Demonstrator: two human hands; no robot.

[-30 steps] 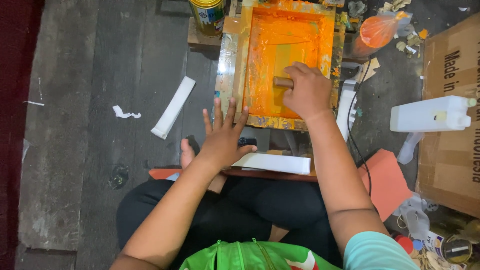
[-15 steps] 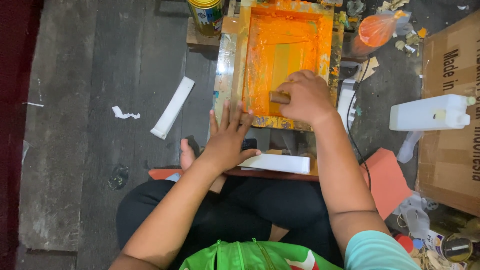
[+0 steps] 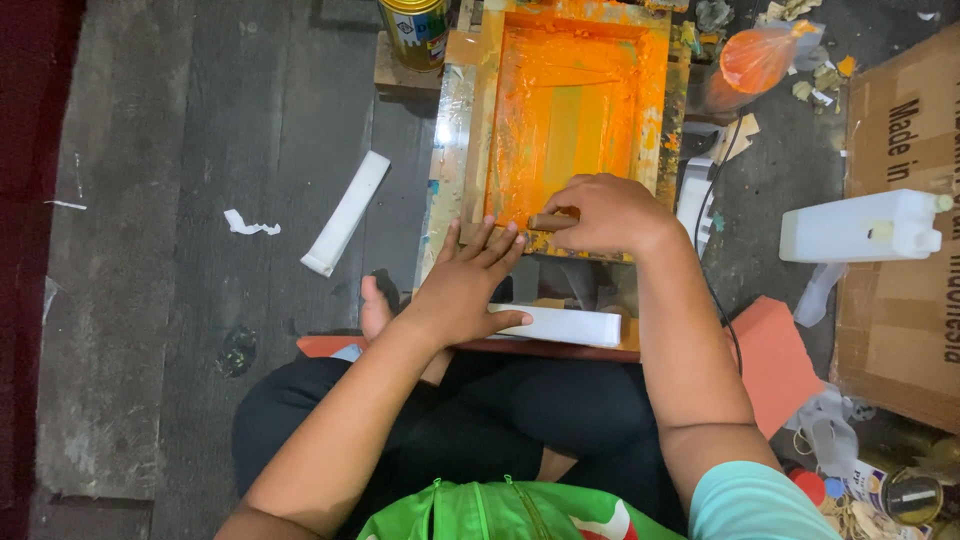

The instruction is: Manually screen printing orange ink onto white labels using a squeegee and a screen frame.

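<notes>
Screen-printing frame (image 3: 570, 120) sits on a low board right in front of the person's crossed legs, wooden border all crusted with orange ink, taped along the edges with shiny clear tape. Mesh inside is flooded orange, a bit paler and streaky through the middle, so I'd guess the ink has been dragged down most of the screen: the squeegee (image 3: 552, 221) is at the near edge of the frame. What's left looks like lifting the frame off, though whatever's under it is hidden.

Right hand (image 3: 612, 212) is clenched around the squeegee's brown wooden handle, knuckles up. Left hand (image 3: 462, 285) lies flat, fingers spread and holding nothing, fingertips pressing the frame's near rail.

Around it: a flat white strip (image 3: 560, 326) lies just below the left hand, another white strip (image 3: 347, 212) lies on the grey plank floor, a gold paint tin (image 3: 415, 28) stands at the frame's far left corner, and a white plastic jug (image 3: 862, 226) lies beside a cardboard box (image 3: 905, 300).
</notes>
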